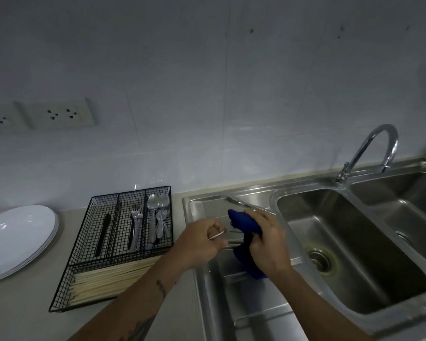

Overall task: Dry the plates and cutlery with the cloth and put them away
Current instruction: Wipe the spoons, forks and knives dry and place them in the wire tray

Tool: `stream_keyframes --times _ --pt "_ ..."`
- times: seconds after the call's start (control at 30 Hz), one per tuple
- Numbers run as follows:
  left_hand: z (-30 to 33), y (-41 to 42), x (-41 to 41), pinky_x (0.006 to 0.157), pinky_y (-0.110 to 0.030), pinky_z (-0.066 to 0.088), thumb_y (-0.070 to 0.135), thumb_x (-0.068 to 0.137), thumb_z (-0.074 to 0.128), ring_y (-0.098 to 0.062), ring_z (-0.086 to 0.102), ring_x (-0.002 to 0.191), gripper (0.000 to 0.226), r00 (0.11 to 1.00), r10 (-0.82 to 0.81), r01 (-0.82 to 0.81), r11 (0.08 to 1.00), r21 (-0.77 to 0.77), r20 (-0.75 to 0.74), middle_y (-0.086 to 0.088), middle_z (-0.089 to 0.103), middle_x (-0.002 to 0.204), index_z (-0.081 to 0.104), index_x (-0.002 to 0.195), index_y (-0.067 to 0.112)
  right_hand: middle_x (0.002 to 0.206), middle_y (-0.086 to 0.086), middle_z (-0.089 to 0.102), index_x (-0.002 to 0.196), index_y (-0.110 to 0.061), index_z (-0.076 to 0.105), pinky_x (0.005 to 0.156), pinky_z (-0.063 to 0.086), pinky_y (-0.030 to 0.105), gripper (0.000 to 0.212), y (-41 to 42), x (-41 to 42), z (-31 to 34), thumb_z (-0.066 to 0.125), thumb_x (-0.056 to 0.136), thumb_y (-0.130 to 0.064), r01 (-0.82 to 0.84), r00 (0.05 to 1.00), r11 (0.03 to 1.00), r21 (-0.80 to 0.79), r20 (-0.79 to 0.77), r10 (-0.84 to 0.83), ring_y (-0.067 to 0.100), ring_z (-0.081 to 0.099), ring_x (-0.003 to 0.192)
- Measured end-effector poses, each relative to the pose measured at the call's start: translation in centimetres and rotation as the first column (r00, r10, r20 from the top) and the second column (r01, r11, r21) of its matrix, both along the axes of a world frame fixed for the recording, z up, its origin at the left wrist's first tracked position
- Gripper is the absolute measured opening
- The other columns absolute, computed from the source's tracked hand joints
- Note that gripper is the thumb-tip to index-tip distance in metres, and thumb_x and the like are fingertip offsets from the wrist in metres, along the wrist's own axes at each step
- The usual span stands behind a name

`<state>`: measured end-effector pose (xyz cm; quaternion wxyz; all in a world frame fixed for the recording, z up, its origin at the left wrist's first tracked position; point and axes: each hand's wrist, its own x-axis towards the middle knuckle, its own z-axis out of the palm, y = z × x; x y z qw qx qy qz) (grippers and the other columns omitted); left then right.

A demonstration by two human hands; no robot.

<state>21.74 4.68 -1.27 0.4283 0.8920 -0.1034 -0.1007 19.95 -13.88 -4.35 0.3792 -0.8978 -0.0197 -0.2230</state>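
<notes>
Cutlery (225,239): over draining board, light, stiff, likely slippery; take by handle | left hand (202,239): pinching handles | right hand (266,239): closed round soft cloth (244,223)

Dim white tiled wall (207,82), outlets (62,114), steel sink (354,242).

Left of the left grip (202,238) a black wire cutlery tray (113,244) sits on the worktop (22,313); stacked white plates (17,239) lie farther left. Right of the right grip (268,239), the steel sink basin (354,254).
</notes>
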Motion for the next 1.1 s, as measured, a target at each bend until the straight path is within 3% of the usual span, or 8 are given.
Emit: stream_keyframes --times 0.17,0.3,0.37,0.43,0.57,0.8,0.9,1.1 --pt "-1.7 2.7 0.0 0.058 -0.015 0.045 0.012 0.093 0.061 0.003 0.057 0.061 0.015 0.993 0.082 -0.076 0.995 -0.071 0.087 0.024 0.062 0.068 0.064 0.084 0.023 0.122 0.001 0.058 0.126 -0.018 0.063 0.09 0.028 -0.002 0.061 2.8 -0.4 0.0 0.053 0.075 0.015 0.105 0.992 0.986 0.132 -0.088 -0.094 0.006 0.049 0.106" --pt "-1.7 3.7 0.4 0.06 -0.011 0.039 0.011 0.094 0.059 -0.012 0.058 0.077 0.017 0.97 0.222 -0.208 0.967 -0.146 0.094 0.006 0.062 0.087 0.067 0.08 0.018 0.123 -0.001 0.057 0.125 -0.024 0.061 0.097 0.04 0.02 0.059 3.6 -0.3 0.3 0.051 0.079 0.012 0.143 0.983 0.967 0.209 -0.145 -0.113 0.01 0.054 0.108" --pt "-1.4 3.9 0.5 0.062 -0.017 0.043 0.012 0.095 0.059 -0.016 0.06 0.075 0.02 0.956 0.294 -0.287 0.922 -0.261 -0.015 -0.001 0.069 0.09 0.071 0.081 0.021 0.124 -0.001 0.054 0.125 -0.024 0.061 0.095 0.038 0.012 0.058 4.1 -0.5 0.5 0.051 0.079 0.012 0.128 0.983 0.968 0.216 -0.161 -0.094 0.007 0.053 0.106" --pt "-1.0 4.0 0.6 0.062 -0.024 0.045 0.015 0.095 0.06 -0.015 0.057 0.069 0.021 0.941 0.322 -0.338 0.873 -0.352 -0.105 -0.008 0.072 0.088 0.072 0.08 0.024 0.121 -0.004 0.051 0.123 -0.024 0.062 0.086 0.031 -0.002 0.056 4.5 -1.0 0.7 0.052 0.081 0.011 0.093 0.984 0.978 0.189 -0.169 -0.061 0.001 0.05 0.101" --pt "-0.2 3.5 0.7 0.063 -0.026 0.052 0.014 0.092 0.064 -0.009 0.064 0.065 0.004 0.945 0.288 -0.326 0.868 -0.375 -0.156 -0.009 0.069 0.082 0.067 0.093 0.011 0.116 -0.006 0.048 0.124 -0.025 0.063 0.086 0.032 0.001 0.054 4.6 -1.8 0.8 0.055 0.082 0.008 0.024 0.985 0.993 0.117 -0.171 -0.004 0.006 0.05 0.104" --pt "1.0 1.2 0.7 0.069 -0.036 0.061 0.005 0.085 0.068 -0.023 0.075 0.073 0.019 0.914 0.201 -0.345 0.843 -0.412 -0.354 -0.014 0.076 0.088 0.06 0.103 0.006 0.117 -0.001 0.051 0.125 -0.02 0.063 0.087 0.029 0.002 0.055 3.7 -2.5 1.5 0.059 0.076 0.003 0.047 0.991 0.999 -0.019 -0.122 -0.049 0.012 0.047 0.108" --pt "2.1 -0.1 0.5 0.058 -0.03 0.057 0.0 0.086 0.068 -0.021 0.073 0.062 0.013 0.852 0.244 -0.462 0.768 -0.443 -0.464 -0.009 0.073 0.067 0.06 0.096 0.001 0.124 0.004 0.051 0.133 -0.02 0.058 0.096 0.032 0.016 0.065 4.1 -3.0 1.2 0.062 0.072 0.003 0.018 0.998 0.992 -0.127 -0.06 -0.025 0.019 0.043 0.114" --pt "3.0 -0.8 -0.1 0.063 -0.029 0.048 0.004 0.091 0.055 -0.022 0.072 0.07 0.013 0.74 0.245 -0.633 0.566 -0.528 -0.626 -0.013 0.074 0.074 0.065 0.084 0.001 0.13 0.007 0.053 0.138 -0.019 0.053 0.095 0.042 0.03 0.081 2.1 -4.3 -1.1 0.072 0.063 0.005 0.024 1.0 0.966 -0.256 0.009 -0.022 0.023 0.044 0.114"
